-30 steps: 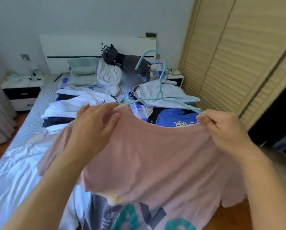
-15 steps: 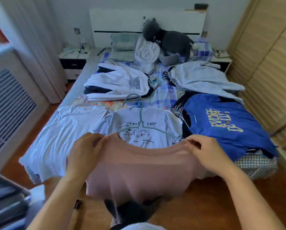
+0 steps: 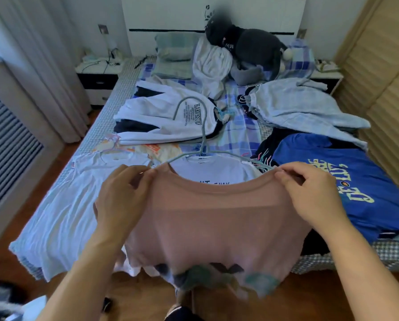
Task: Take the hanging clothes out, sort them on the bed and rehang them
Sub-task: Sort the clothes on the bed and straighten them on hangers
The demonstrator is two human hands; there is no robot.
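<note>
I hold a pink T-shirt (image 3: pixel 217 218) on a pale teal hanger (image 3: pixel 202 126) above the foot of the bed (image 3: pixel 390 256). My left hand (image 3: pixel 122 200) pinches the shirt's left shoulder at the hanger's arm. My right hand (image 3: pixel 309 188) pinches the right shoulder. The hanger's hook rises over the neckline; its arms are mostly hidden inside the shirt. On the bed lie a white printed T-shirt (image 3: pixel 217 170), a plain white shirt (image 3: pixel 78 205), a blue T-shirt with yellow lettering (image 3: pixel 346 181), a white sweatshirt (image 3: pixel 166 117) and a light grey garment (image 3: pixel 298 110).
A dark plush toy (image 3: pixel 247 45), pillows (image 3: pixel 173 52) and a white bundle (image 3: pixel 211 63) sit by the headboard. A nightstand (image 3: pixel 99 75) and curtains (image 3: pixel 39 66) stand left, a radiator cover (image 3: pixel 6 144) nearer. Louvred wardrobe doors (image 3: pixel 383 89) line the right. Wood floor lies below.
The view has dropped from the headboard to the foot of the bed. The pink shirt on its hanger has come lower, and both hands now pinch its shoulders.
</note>
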